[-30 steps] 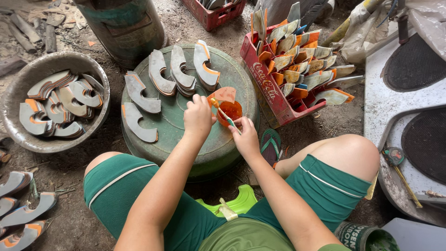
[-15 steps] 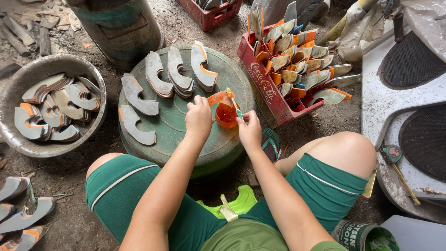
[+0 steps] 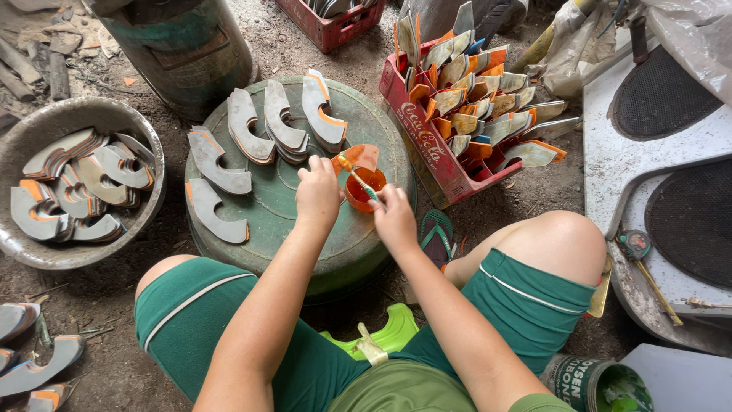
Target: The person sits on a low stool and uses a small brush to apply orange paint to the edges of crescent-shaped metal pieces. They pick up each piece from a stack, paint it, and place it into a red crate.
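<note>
Ground: bare packed dirt point(image 3: 99, 297) with scraps and grit lay under everything, and the person sat low with knees spread in green shorts.
Work surface: a round green lid point(image 3: 282, 206) on a drum served as the table, set between the knees.
Blanks on lid: five curved grey pieces point(image 3: 221, 164), some edged in orange, fanned from nine to twelve o'clock on the lid.
Cup: a small orange cup point(image 3: 362, 191) stood at about three o'clock on the lid, just beside both hands.
Left hand: the left hand point(image 3: 316, 194) lay closed near the lid's centre, touching the cup's side; what it pinched could not be told.
Right hand: the right hand point(image 3: 394, 217) was clenched on a thin brush point(image 3: 358, 177), whose tip lay over the cup.
Orange piece: a flat orange-coated shape point(image 3: 357, 156) sat just behind the cup, partly covered by the brush.
Basin: a grey metal basin point(image 3: 145, 149) at nine o'clock held more curved pieces.
Crate: a red crate point(image 3: 427, 145) at two o'clock was packed with upright pieces.
Room: a green barrel point(image 3: 183, 46) stood at eleven o'clock, and a white slab point(image 3: 610, 152) with dark round pads at three.
Cut off: the barrel, a second red crate point(image 3: 335, 23) and a can point(image 3: 602, 385) at five o'clock ran out of view.
Hard to make out: the cup's contents and the green stool point(image 3: 385, 336) under the body.
</note>
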